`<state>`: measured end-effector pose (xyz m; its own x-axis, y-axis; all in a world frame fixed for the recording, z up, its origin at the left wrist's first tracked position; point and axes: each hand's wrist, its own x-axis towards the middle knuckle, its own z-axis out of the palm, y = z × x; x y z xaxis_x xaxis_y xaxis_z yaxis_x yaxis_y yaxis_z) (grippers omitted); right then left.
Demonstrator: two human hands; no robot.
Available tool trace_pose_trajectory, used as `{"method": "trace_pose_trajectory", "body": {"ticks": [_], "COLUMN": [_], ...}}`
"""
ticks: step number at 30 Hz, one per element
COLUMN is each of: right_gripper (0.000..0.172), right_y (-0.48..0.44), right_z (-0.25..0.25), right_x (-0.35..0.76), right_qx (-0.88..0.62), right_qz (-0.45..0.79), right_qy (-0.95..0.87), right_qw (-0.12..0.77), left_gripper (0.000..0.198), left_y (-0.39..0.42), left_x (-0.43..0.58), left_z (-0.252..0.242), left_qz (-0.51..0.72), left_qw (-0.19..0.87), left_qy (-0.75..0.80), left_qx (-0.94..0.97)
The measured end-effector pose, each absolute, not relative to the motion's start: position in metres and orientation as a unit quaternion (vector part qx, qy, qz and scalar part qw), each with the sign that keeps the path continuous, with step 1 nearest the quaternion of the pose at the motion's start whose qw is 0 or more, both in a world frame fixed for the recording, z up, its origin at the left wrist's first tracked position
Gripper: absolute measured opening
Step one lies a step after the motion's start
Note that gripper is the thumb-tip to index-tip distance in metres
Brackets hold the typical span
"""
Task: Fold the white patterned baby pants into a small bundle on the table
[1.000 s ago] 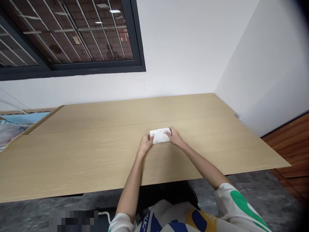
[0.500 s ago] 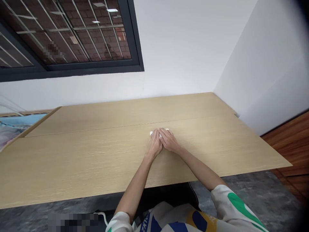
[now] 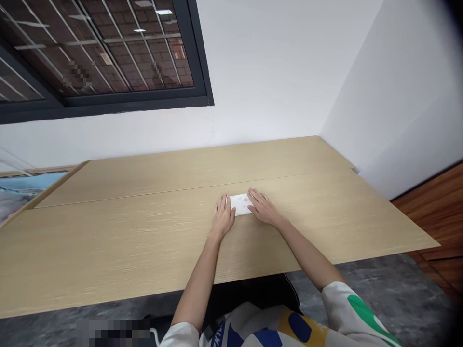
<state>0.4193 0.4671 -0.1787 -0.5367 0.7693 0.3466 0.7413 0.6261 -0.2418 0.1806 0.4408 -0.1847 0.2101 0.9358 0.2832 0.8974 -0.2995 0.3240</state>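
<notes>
A small white rectangular piece with faint grey marks [image 3: 240, 204], like a folded cloth or a flat paper packet, lies flat on the light wooden tabletop [image 3: 144, 241]. My left hand [image 3: 223, 217] rests flat with its fingers stretched along the left end of the white piece. Over its right end lies my right hand [image 3: 263, 207], palm down and fingers extended. Between the two hands the middle of the piece shows; both ends are partly covered by my fingers.
The tabletop, with a long seam, meets a white wall [image 3: 267, 72] at the back. A dark-framed barred window [image 3: 144, 103] is at upper left. Blue material [image 3: 36, 180] lies beyond the left edge. Brown wooden panels [image 3: 434, 212] stand at right, above a grey floor [image 3: 390, 284].
My hands have moved apart, left hand to the left and right hand to the right. The white piece, mostly covered before, now shows between them.
</notes>
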Motion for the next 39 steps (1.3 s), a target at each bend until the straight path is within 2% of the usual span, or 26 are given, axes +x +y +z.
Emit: {"method": "trace_pose_trajectory", "body": {"ticks": [4,8,11,16,18,21,24,28,34,39], "right_gripper": [0.057,0.073,0.069,0.044,0.042,0.048,0.050,0.060,0.054,0.047], "right_y": [0.467,0.472,0.482,0.505,0.517,0.542,0.572,0.610,0.644,0.636], "right_z": [-0.172,-0.171,-0.171,-0.174,-0.174,-0.170,-0.164,-0.158,-0.164,-0.160], "right_x": [0.427,0.431,0.429,0.417,0.410,0.395,0.375,0.348,0.324,0.311], "right_qx": [-0.379,-0.371,-0.372,-0.414,-0.424,-0.416,-0.423,-0.475,-0.524,-0.460], "right_qz": [0.068,0.118,0.137,0.189,0.251,0.356,0.409,0.394,0.326,0.197], "right_qy": [-0.897,-0.899,-0.892,-0.843,-0.806,-0.742,-0.690,-0.677,-0.723,-0.810], "right_qw": [0.216,0.201,0.217,0.287,0.328,0.386,0.422,0.401,0.310,0.307], "left_gripper": [0.048,0.067,0.065,0.032,0.026,0.029,0.042,0.045,0.040,0.050], "left_y": [0.439,0.444,0.457,0.482,0.488,0.492,0.494,0.495,0.486,0.474], "left_x": [0.174,0.169,0.165,0.160,0.160,0.161,0.164,0.169,0.173,0.187], "left_z": [-0.173,-0.162,-0.154,-0.142,-0.140,-0.146,-0.160,-0.178,-0.180,-0.179], "left_qz": [0.218,0.207,0.213,0.251,0.288,0.364,0.421,0.440,0.417,0.297], "left_qw": [0.069,0.130,0.165,0.202,0.210,0.209,0.207,0.197,0.138,0.049], "left_qy": [0.533,0.529,0.534,0.550,0.562,0.589,0.619,0.659,0.684,0.657], "left_qx": [0.814,0.813,0.801,0.771,0.746,0.691,0.630,0.577,0.583,0.691]}}
